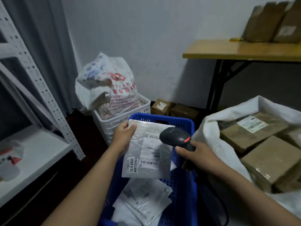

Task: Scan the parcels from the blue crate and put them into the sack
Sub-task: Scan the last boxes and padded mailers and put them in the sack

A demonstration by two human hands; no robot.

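Observation:
My left hand (pixel 124 137) grips the top left corner of a white padded parcel (pixel 146 160), label up, above the blue crate (pixel 184 185). My right hand (pixel 197 154) holds a black barcode scanner (pixel 176 136) by its handle. The scanner's head hangs over the parcel's label and a red light glows on it. Several more white parcels (pixel 143 199) lie in the crate's bottom. The open white sack (pixel 210 137) stands right of the crate, with brown cardboard parcels (pixel 254 136) inside.
A white basket (pixel 123 121) holding a full printed bag (pixel 112 85) stands behind the crate. White metal shelving (pixel 40 149) is on the left. A wooden table (pixel 241 49) with brown boxes (pixel 275 22) stands at the back right; small boxes (pixel 164 106) sit beneath it.

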